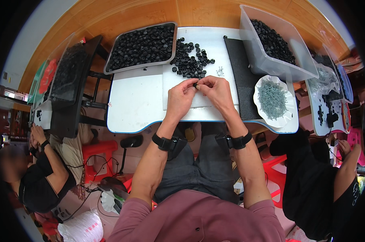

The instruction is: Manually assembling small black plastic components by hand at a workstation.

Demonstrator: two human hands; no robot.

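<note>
Over the white board (pixel 186 103), my left hand (pixel 180 99) and my right hand (pixel 218 93) meet fingertip to fingertip. Both pinch a small black round cap (pixel 195 85), mostly covered by the fingers. Just beyond them lies a loose heap of similar black caps (pixel 190 60). A few small silver screws (pixel 220 71) rest on the board above my right hand. To the right, a white scalloped dish (pixel 256 99) holds a pile of thin grey-green screws (pixel 272 99).
A metal tray (pixel 175 44) full of black caps stands at the back left. At the back right is a clear plastic bin (pixel 277 66) with more, beside a black foam mat (pixel 247 88). Two co-workers sit at tables (pixel 81 92) left and right (pixel 321 121).
</note>
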